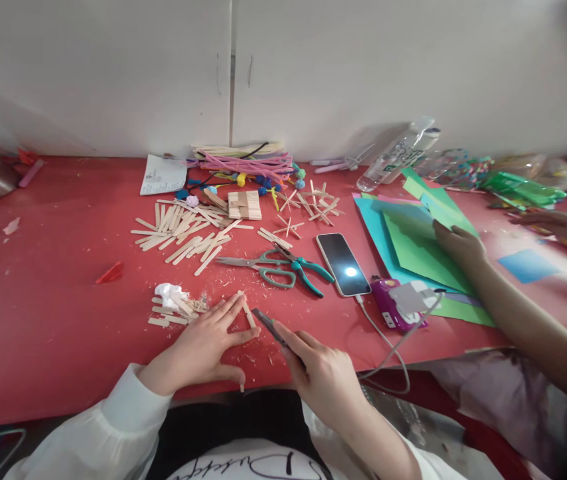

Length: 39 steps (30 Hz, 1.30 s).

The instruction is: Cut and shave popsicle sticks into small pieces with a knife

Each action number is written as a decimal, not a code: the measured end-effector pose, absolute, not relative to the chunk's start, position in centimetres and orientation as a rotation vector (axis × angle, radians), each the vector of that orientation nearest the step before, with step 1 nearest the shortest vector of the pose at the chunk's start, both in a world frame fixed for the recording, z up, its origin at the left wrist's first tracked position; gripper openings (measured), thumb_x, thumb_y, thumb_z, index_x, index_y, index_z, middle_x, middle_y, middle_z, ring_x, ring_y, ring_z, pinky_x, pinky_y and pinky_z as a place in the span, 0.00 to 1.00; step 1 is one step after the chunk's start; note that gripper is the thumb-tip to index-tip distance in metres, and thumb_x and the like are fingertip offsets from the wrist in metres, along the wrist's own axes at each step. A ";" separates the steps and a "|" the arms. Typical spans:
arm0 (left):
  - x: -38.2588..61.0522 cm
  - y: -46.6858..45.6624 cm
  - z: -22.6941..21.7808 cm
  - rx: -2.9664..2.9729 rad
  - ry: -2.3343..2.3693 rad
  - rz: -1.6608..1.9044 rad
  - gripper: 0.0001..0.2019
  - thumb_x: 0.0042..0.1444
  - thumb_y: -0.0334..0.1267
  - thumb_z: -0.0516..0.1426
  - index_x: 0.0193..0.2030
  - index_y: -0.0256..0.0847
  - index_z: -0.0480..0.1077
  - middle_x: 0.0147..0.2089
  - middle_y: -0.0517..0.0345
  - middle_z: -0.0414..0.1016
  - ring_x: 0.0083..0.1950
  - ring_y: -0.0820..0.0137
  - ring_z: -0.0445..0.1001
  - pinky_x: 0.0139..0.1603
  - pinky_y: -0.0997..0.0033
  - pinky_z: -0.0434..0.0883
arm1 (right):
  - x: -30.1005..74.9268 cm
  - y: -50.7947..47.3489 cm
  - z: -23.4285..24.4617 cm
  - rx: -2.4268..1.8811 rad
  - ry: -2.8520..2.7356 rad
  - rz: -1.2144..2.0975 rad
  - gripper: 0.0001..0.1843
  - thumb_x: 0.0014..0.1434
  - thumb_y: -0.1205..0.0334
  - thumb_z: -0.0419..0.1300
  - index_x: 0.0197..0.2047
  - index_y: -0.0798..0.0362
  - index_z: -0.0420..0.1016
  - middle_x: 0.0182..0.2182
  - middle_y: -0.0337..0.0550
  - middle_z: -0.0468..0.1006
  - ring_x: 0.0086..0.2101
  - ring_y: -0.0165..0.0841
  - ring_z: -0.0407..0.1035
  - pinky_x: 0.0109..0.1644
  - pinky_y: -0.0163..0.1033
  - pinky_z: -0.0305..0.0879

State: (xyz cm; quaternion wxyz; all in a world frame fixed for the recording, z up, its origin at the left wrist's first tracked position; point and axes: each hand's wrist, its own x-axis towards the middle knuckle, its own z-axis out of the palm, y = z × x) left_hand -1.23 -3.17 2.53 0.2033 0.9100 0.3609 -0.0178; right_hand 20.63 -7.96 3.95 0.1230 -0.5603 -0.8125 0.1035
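My left hand [203,347] lies flat on the red table [63,300], fingers pressing a wooden craft stick [247,312] near the front edge. My right hand [320,377] is closed round a small knife [269,327] whose blade tip meets the stick. Wood shavings lie around both hands. A few cut sticks and a crumpled white paper [170,293] sit just left of my left hand.
A pile of craft sticks [183,233], scissors [263,267], teal pliers [308,270], a phone [343,263] with cable, pipe cleaners [248,163] and coloured paper [413,243] lie beyond. Another person's hand [458,243] rests on the paper at right.
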 end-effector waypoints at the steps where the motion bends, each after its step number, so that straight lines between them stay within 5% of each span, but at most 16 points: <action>1: -1.2 -3.2 2.5 2.537 1.007 -0.045 0.35 0.46 0.60 0.57 0.61 0.56 0.58 0.71 0.47 0.36 0.68 0.47 0.42 0.60 0.45 0.57 | 20.6 -7.9 4.0 -1.636 -2.363 0.304 0.22 0.59 0.67 0.46 0.54 0.52 0.70 0.26 0.40 0.77 0.19 0.29 0.70 0.18 0.33 0.51; 8: -1.3 -3.2 2.5 2.526 0.998 -0.033 0.36 0.47 0.60 0.57 0.62 0.56 0.56 0.71 0.48 0.33 0.69 0.47 0.41 0.60 0.44 0.55 | 20.1 -8.0 4.4 -1.695 -2.471 0.288 0.22 0.59 0.68 0.47 0.55 0.52 0.69 0.29 0.41 0.78 0.20 0.29 0.71 0.18 0.33 0.51; 20: -1.4 -3.3 2.3 2.523 1.012 -0.010 0.38 0.44 0.58 0.60 0.63 0.58 0.54 0.71 0.49 0.34 0.69 0.48 0.42 0.61 0.47 0.55 | 19.2 -7.7 4.5 -1.741 -2.650 0.554 0.33 0.54 0.72 0.48 0.65 0.57 0.51 0.42 0.51 0.75 0.27 0.33 0.73 0.23 0.33 0.59; 39: -1.4 -3.3 2.2 2.558 1.008 -0.006 0.38 0.45 0.59 0.59 0.63 0.58 0.54 0.71 0.48 0.38 0.68 0.48 0.43 0.60 0.47 0.57 | 19.0 -7.5 4.9 -1.759 -2.636 0.459 0.31 0.54 0.70 0.48 0.63 0.54 0.58 0.33 0.44 0.77 0.24 0.33 0.73 0.21 0.35 0.57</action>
